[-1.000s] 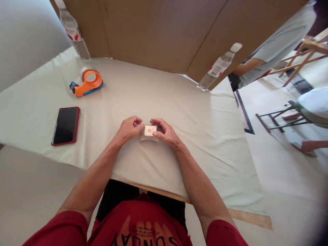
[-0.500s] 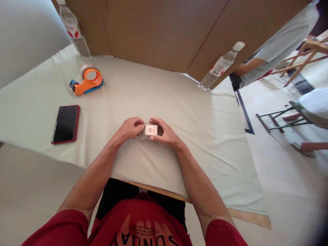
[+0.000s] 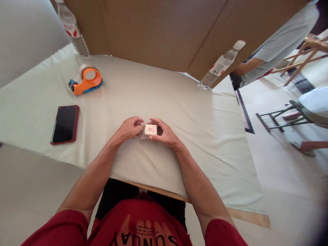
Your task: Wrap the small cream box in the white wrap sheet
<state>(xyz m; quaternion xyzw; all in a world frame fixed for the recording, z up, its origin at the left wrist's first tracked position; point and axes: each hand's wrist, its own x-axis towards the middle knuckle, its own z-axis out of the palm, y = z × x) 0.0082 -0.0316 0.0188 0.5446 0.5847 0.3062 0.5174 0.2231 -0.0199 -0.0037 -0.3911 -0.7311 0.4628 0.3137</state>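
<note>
A small white block with red print point(image 3: 151, 129) sits in a clear plastic wrapper point(image 3: 143, 136) near the front middle of the table. My right hand point(image 3: 165, 133) grips it from the right, fingers at the far edge and thumb at the near edge. Just off its left side is my left hand point(image 3: 132, 127), with fingers loosely curled and a small gap between index finger and thumb. Nothing shows between those fingertips, though the wrapper's loose end lies close beside the thumb.
Left on the cloth-covered table point(image 3: 164, 92) lie a phone in a red case point(image 3: 65, 124) and an orange tape dispenser point(image 3: 88, 82). Two plastic bottles point(image 3: 74, 34) stand by a cardboard panel point(image 3: 159, 30). At right, a person in grey point(image 3: 279, 44) and folding stools point(image 3: 279, 118) are visible.
My left hand has drawn slightly left from the wrapper, its index finger and thumb parting. My right hand still holds the block in almost the same place.
</note>
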